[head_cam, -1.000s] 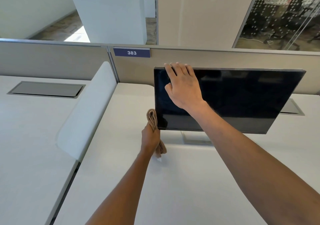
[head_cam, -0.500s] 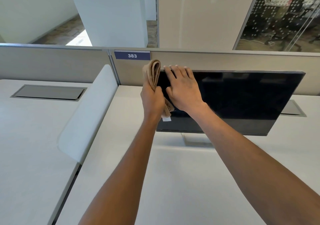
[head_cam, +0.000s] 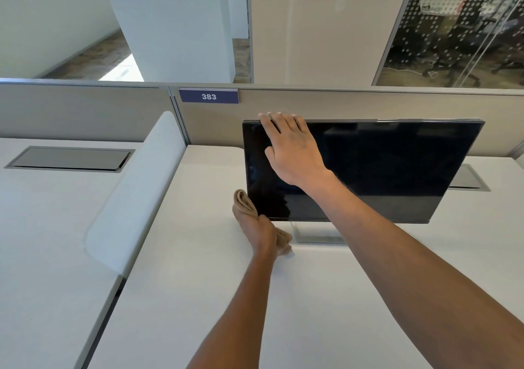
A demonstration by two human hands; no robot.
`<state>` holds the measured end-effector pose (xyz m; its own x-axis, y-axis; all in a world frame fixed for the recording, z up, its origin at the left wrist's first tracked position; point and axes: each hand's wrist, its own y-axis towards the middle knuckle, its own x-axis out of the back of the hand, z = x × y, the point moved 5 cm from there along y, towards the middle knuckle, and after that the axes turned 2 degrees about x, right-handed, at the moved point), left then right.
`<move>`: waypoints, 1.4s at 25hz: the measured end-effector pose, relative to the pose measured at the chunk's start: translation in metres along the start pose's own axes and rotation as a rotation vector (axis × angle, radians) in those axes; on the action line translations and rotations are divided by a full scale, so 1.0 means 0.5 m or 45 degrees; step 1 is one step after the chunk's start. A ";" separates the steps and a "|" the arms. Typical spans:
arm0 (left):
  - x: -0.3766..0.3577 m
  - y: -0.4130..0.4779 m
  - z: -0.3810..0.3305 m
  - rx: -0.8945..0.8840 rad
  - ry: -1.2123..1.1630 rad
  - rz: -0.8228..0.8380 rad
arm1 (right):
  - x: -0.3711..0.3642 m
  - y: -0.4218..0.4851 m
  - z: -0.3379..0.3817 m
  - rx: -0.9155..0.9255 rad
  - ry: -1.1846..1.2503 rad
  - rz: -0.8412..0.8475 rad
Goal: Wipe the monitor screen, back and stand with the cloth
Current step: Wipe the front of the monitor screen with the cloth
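One tan cloth (head_cam: 244, 202) sits bunched at the lower left corner of the monitor (head_cam: 382, 170). The left hand (head_cam: 265, 232) grips it, fingers curled round it. The right hand (head_cam: 292, 150) lies flat on the dark screen's upper left, fingers (head_cam: 279, 124) straight and close together, tips at the top edge. The monitor is on its stand (head_cam: 314, 234) on the white desk (head_cam: 255, 297), with a grey partition (head_cam: 340, 104) behind it, label (head_cam: 209, 96) reading 383.

Both arms stretch forward. The right hand (head_cam: 295, 150) lies flat, fingers straight and close; lower, the left hand (head_cam: 265, 234) grips the cloth (head_cam: 244, 202).
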<state>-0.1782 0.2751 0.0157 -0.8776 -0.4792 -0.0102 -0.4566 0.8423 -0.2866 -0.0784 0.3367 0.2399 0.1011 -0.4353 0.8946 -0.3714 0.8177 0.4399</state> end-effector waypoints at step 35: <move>-0.035 -0.013 -0.297 -0.443 0.078 0.088 | 0.011 0.005 -0.009 -0.009 0.217 0.106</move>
<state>-0.1817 0.3147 0.1602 -0.9105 -0.4114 0.0425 -0.4089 0.9108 0.0561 -0.0745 0.3379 0.2462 0.2257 -0.2966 0.9280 -0.3786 0.8509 0.3641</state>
